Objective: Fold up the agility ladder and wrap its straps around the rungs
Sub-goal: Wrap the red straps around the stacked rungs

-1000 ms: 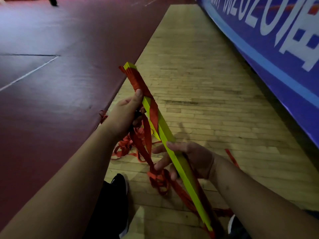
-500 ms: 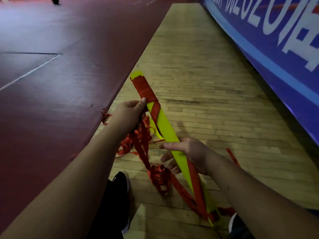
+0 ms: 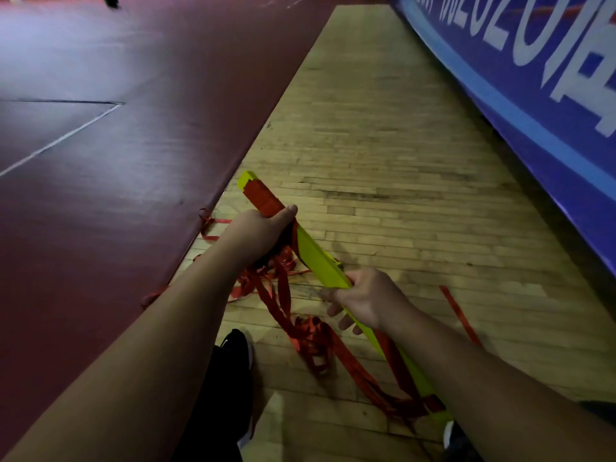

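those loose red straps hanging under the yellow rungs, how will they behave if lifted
Probably very floppy: the red straps droop and coil in loops below the left hand. Likely light, being thin and flat like ribbon. They may well snag, judging by the tangle over the wooden floor. The yellow rungs look stiff by contrast.

A sports hall: wooden strip floor (image 3: 383,135), maroon mat (image 3: 116,145) (white-lined), blue lettered banner (image 3: 533,95).
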Tool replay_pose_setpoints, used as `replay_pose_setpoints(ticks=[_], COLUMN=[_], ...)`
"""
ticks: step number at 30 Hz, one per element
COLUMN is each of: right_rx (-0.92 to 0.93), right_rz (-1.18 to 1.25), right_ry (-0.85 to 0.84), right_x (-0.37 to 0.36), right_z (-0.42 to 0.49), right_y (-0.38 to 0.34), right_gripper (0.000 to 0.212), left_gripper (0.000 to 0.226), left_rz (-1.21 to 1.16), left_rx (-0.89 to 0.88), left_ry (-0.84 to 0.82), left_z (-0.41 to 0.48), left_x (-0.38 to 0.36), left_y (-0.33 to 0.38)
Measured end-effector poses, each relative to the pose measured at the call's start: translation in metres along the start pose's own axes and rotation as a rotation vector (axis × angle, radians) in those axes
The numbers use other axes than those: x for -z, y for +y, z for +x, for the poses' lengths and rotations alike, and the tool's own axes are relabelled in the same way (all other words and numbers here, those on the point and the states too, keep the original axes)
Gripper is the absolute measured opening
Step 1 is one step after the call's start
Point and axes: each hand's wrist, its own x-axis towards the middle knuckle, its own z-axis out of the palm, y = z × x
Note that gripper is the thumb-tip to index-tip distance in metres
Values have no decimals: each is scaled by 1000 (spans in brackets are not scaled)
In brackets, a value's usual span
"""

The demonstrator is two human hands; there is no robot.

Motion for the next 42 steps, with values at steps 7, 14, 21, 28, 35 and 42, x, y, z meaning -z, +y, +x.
replay_pose_setpoints(ticks=[7, 14, 21, 28, 35, 42], right_rx=[12, -108, -83, -38, -55, -69], right_rz=[77, 442, 639, 696, 556, 520], right_ry=[-126, -450, -871, -715, -526, -336], right_x=[10, 25, 31, 29, 25, 14], right_z=[-3, -8, -17, -15, -11, -4], right_y=[-11, -17, -19, -19, -21, -15], right_gripper=[39, 71, 66, 56, 45, 35], left_gripper=[69, 64, 59, 53, 47, 56], left_rz=[-159, -366, -482, -485, -389, -264], left_rx=[21, -27, -226, -318, -284, -153], left_ry=[22, -42, -169, -218, -118, -20], left_z=[1, -12, -23, -28, -24, -16], left_x=[6, 12, 15, 19, 18, 11], left_y=[2, 6, 8, 6, 2, -1])
